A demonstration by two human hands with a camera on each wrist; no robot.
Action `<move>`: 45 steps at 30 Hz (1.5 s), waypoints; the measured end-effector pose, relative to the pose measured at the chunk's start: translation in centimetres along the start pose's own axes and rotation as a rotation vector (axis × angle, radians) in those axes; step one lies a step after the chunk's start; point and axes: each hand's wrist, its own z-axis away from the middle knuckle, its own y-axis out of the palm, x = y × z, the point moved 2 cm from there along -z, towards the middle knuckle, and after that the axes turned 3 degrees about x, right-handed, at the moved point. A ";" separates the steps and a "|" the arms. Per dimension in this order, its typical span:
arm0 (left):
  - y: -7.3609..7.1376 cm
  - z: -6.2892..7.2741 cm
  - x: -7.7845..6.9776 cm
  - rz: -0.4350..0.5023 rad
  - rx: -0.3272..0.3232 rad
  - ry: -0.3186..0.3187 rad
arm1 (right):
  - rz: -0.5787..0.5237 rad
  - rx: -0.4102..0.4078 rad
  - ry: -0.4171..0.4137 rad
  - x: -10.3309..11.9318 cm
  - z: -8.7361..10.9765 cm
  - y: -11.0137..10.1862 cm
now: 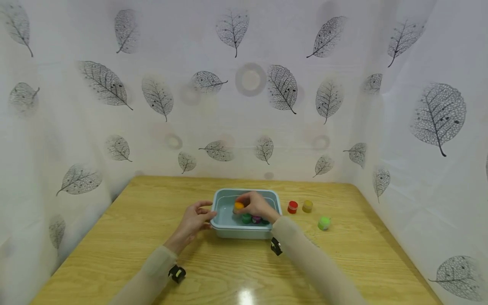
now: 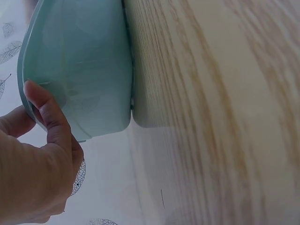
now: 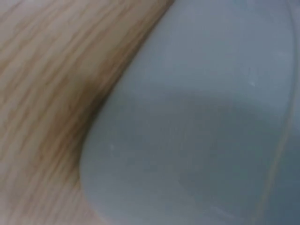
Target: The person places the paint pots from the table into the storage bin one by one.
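Observation:
A light blue plastic tub stands on the table. My left hand holds its left rim; in the left wrist view the fingers and thumb of that hand pinch the rim of the tub. My right hand reaches over the tub and pinches a small jar with an orange lid inside it. Below that hand, a green jar and a purple jar lie in the tub, partly hidden. Only the outer wall of the tub fills the right wrist view.
Right of the tub, a red jar, a yellow jar and a light green jar sit on the wooden table. A leaf-patterned white curtain surrounds the back and sides.

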 end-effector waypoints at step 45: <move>0.1 -0.2 0.3 -0.015 -0.020 -0.004 | 0.127 -0.098 0.023 -0.4 -0.5 0.9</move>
